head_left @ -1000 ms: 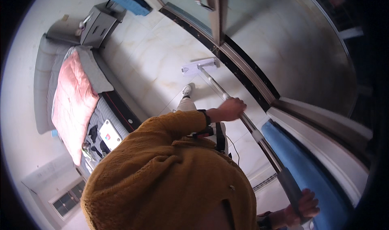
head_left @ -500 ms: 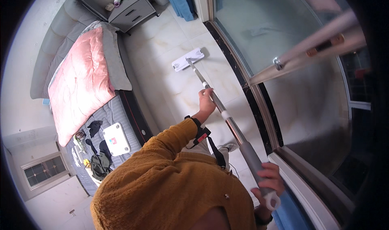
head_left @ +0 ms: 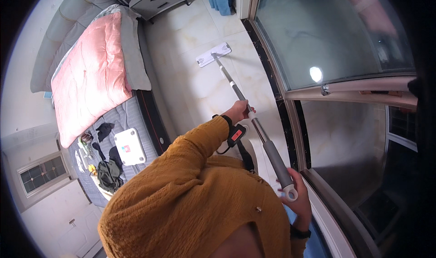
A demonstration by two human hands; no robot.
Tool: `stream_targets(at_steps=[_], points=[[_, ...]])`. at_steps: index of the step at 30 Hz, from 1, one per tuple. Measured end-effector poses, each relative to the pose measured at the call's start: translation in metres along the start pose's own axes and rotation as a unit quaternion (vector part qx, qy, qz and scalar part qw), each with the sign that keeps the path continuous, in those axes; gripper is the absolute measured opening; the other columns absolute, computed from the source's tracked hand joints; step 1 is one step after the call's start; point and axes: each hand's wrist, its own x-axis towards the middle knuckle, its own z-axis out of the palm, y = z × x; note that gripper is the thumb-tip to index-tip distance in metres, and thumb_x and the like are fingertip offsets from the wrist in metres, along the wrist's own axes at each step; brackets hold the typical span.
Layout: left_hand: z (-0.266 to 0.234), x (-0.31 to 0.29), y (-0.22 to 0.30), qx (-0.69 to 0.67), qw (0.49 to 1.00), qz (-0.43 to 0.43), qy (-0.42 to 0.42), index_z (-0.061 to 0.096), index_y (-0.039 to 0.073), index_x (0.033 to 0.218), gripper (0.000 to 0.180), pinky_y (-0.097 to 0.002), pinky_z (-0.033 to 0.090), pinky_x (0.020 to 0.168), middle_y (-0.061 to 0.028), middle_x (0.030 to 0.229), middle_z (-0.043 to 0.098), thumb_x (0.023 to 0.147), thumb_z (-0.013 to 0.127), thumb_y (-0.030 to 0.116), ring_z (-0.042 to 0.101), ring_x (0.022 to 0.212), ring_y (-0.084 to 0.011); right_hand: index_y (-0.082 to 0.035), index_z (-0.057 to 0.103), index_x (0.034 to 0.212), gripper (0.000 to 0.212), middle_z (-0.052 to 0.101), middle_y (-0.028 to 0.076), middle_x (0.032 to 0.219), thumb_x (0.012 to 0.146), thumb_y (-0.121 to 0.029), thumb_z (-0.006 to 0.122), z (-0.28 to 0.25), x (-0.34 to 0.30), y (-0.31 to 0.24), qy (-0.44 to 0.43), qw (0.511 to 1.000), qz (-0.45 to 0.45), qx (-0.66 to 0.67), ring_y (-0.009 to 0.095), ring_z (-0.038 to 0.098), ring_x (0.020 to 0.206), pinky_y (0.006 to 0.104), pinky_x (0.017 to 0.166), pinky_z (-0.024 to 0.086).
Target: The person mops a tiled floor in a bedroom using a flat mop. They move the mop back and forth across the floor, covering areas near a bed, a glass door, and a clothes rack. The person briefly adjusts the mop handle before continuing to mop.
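Left hand (head_left: 239, 111) was closed round the metal pole of the flat mop (head_left: 260, 130); right hand (head_left: 299, 195) lay about the end of its grey grip, fingers partly hidden, so I could not tell how firmly. The mop head (head_left: 221, 50) sat flat on the tiled floor (head_left: 193, 90), between bed (head_left: 146, 104) and black threshold strip (head_left: 273, 82).

Risks, as judged: a wide sweep to the right could have snagged the head on the strip; a loose hold at the grip could have let the pole twist; the black-and-red device (head_left: 236, 134) beside the left wrist could have knocked the pole.

Pose: left arm reached forward across the front, right hand low, near the body.
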Motion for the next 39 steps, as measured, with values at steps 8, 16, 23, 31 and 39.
stream_targets(at_steps=[8,16,23,31,39], points=[[0.023,-0.009,-0.017,-0.102,0.982,0.080,0.135,0.042,0.003,0.083,0.016,-0.0361,0.038,0.044,-0.0079,0.065,0.044,0.084,0.045,0.019,0.043,0.051,-0.0191,-0.001,0.052,0.095,0.030,0.053,0.016,0.115,0.069,0.000,0.067,-0.001,-0.035,-0.007,0.033,0.985,0.058,-0.157,0.014,0.058,0.076,0.0246,0.061,0.050],[-0.008,0.006,0.017,-0.072,0.978,0.106,0.166,0.041,0.002,0.085,0.026,-0.0370,0.041,0.046,-0.0072,0.064,0.043,0.088,0.049,0.027,0.044,0.051,-0.0198,0.000,0.050,0.098,0.027,0.056,0.017,0.104,0.072,0.006,0.055,0.012,0.013,-0.027,0.055,0.986,0.134,-0.085,0.011,0.055,0.063,0.0236,0.053,0.044],[-0.064,0.044,0.050,-0.115,0.992,0.006,-0.049,0.039,0.004,0.084,0.025,-0.0438,0.045,0.049,-0.0083,0.060,0.043,0.091,0.047,0.027,0.050,0.053,-0.0255,-0.008,0.044,0.118,0.054,0.062,0.019,0.087,0.068,-0.009,0.064,0.055,0.097,-0.035,0.073,0.931,0.232,-0.273,0.031,0.061,0.071,0.0352,0.063,0.048],[-0.115,0.049,0.179,-0.093,0.988,0.037,0.114,0.039,0.004,0.090,0.021,-0.0373,0.042,0.044,-0.0081,0.071,0.044,0.087,0.051,0.020,0.047,0.054,-0.0213,-0.007,0.047,0.116,0.053,0.063,0.020,0.084,0.067,-0.014,0.065,0.142,0.214,-0.043,0.021,0.934,0.242,-0.264,0.036,0.062,0.081,0.0394,0.071,0.048],[-0.203,0.134,0.390,-0.040,0.976,0.197,0.079,0.043,0.002,0.085,0.015,-0.0350,0.043,0.045,-0.0073,0.066,0.046,0.087,0.051,0.015,0.048,0.052,-0.0195,-0.003,0.045,0.117,0.050,0.061,0.023,0.081,0.071,-0.018,0.058,0.219,0.424,-0.060,-0.006,0.971,0.112,-0.210,0.041,0.058,0.080,0.0439,0.070,0.047]])
